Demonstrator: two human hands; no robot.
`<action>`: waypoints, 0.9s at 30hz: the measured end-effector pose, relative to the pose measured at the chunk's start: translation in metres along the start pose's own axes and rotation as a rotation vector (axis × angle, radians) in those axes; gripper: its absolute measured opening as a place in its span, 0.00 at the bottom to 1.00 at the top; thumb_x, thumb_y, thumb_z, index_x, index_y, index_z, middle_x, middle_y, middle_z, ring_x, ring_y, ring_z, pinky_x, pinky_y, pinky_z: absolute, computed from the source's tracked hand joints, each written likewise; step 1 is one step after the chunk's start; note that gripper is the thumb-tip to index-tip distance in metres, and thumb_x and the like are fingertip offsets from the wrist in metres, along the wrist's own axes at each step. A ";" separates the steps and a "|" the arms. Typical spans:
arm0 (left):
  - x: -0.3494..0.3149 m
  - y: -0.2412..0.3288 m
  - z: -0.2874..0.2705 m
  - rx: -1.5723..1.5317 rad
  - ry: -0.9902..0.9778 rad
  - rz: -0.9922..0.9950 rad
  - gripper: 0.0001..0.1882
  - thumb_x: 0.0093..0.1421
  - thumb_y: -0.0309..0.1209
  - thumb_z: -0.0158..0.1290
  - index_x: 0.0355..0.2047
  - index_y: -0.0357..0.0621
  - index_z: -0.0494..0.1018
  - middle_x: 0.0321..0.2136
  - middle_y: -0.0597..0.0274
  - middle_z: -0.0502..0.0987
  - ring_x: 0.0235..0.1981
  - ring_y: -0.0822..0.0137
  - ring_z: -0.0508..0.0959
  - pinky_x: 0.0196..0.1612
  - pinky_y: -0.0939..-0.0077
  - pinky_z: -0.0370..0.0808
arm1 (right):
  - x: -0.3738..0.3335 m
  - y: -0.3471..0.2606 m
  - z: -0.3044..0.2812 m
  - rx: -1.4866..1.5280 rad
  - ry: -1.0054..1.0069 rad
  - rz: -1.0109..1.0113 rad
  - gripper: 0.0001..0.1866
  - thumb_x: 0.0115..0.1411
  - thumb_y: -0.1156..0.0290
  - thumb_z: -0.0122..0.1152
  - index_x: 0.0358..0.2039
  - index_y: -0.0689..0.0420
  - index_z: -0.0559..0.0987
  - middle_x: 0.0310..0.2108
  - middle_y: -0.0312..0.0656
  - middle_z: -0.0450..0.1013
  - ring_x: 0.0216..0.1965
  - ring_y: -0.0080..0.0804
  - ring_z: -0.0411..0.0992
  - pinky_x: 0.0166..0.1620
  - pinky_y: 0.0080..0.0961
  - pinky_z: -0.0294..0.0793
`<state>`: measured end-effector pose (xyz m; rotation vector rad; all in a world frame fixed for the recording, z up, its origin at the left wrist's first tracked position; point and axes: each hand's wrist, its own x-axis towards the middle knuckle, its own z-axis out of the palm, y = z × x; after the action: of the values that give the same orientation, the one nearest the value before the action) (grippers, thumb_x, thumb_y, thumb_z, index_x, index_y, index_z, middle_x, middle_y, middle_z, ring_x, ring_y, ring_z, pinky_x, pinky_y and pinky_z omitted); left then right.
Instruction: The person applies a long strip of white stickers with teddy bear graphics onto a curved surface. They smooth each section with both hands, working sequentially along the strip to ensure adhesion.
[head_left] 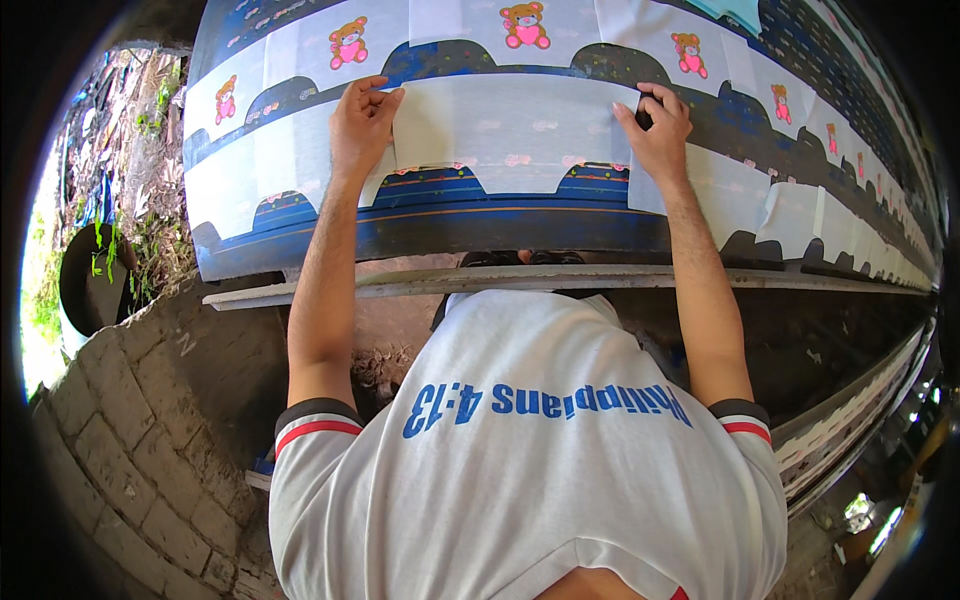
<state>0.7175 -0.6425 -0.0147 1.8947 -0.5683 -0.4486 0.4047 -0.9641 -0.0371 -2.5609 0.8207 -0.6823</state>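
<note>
A thin white cloth piece (515,125) with a notched lower edge lies on the dark blue printing table (520,222) before me. Faint pink shapes show through it. At its upper left corner, my left hand (360,130) is closed, thumb and forefinger on the edge. My right hand (655,135) has thumb and bent forefinger at the upper right corner, other fingers curled. Similar white pieces lie on either side, one at the left (290,150) and one at the right (700,190). Beyond them runs a row of white pieces printed with pink and brown teddy bears (525,27).
A pale ledge (560,281) runs along the table's near side, close to my body. A light blue cloth (733,12) lies at the far right. Left of the table are a dark round container (92,280), plants and a block-paved floor (150,450).
</note>
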 end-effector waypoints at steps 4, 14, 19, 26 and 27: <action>0.000 0.010 -0.001 0.048 -0.051 -0.015 0.17 0.73 0.33 0.63 0.57 0.36 0.77 0.34 0.67 0.83 0.29 0.82 0.78 0.28 0.82 0.74 | -0.002 -0.003 0.000 -0.014 0.015 0.011 0.20 0.60 0.51 0.77 0.27 0.53 0.82 0.60 0.35 0.76 0.64 0.49 0.65 0.66 0.55 0.58; -0.021 0.022 0.009 0.521 0.100 0.411 0.20 0.71 0.37 0.64 0.58 0.39 0.79 0.57 0.52 0.82 0.45 0.57 0.85 0.50 0.62 0.82 | -0.004 -0.003 -0.025 0.145 0.016 0.005 0.17 0.64 0.60 0.76 0.48 0.55 0.86 0.58 0.41 0.79 0.63 0.43 0.73 0.68 0.40 0.68; -0.038 0.019 0.048 1.014 -0.088 0.606 0.43 0.78 0.58 0.45 0.77 0.35 0.58 0.79 0.38 0.53 0.82 0.40 0.48 0.80 0.34 0.46 | -0.029 0.072 -0.081 0.078 0.064 0.071 0.15 0.69 0.63 0.70 0.53 0.54 0.86 0.56 0.45 0.80 0.61 0.47 0.74 0.66 0.42 0.70; -0.059 0.037 0.141 1.002 -0.080 0.499 0.50 0.76 0.63 0.43 0.80 0.30 0.50 0.81 0.32 0.46 0.83 0.37 0.42 0.80 0.32 0.36 | -0.056 0.174 -0.157 -0.131 -0.042 0.125 0.21 0.68 0.62 0.70 0.60 0.52 0.83 0.60 0.45 0.77 0.63 0.49 0.72 0.67 0.45 0.68; -0.063 0.045 0.161 0.979 -0.090 0.502 0.51 0.76 0.63 0.43 0.80 0.30 0.50 0.81 0.33 0.46 0.83 0.36 0.42 0.80 0.32 0.36 | -0.058 0.186 -0.165 -0.145 -0.062 0.080 0.22 0.67 0.62 0.71 0.61 0.50 0.83 0.61 0.44 0.76 0.64 0.50 0.70 0.67 0.47 0.67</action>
<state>0.5695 -0.7419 -0.0298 2.5084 -1.4702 0.1258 0.1916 -1.1016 -0.0099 -2.6459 0.9789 -0.5346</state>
